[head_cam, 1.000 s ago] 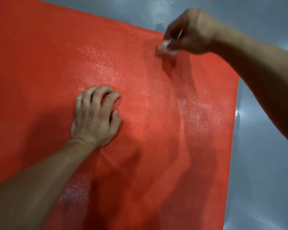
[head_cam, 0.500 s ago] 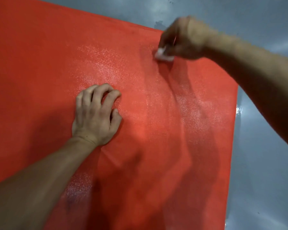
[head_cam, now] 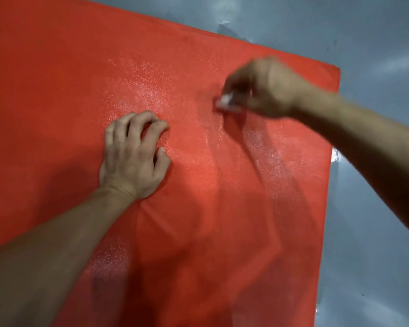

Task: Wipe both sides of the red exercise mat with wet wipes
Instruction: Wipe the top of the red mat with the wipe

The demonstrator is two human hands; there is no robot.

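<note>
Now right hand (head_cam: pixel 267 88) pinching wet wipe (head_cam: pixel 225 101) on red mat (head_cam: pixel 57 79), left hand (head_cam: pixel 134 156) clawed, fingertips pressing mat.

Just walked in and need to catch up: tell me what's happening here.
A person is wiping a red mat that lies on a grey floor. The right hand pinches a small white wipe and presses it to the mat near its far right corner; that hand is motion-blurred. The left hand rests on the mat with fingers curled, bracing it. Shiny patches show on the mat's surface.
</note>
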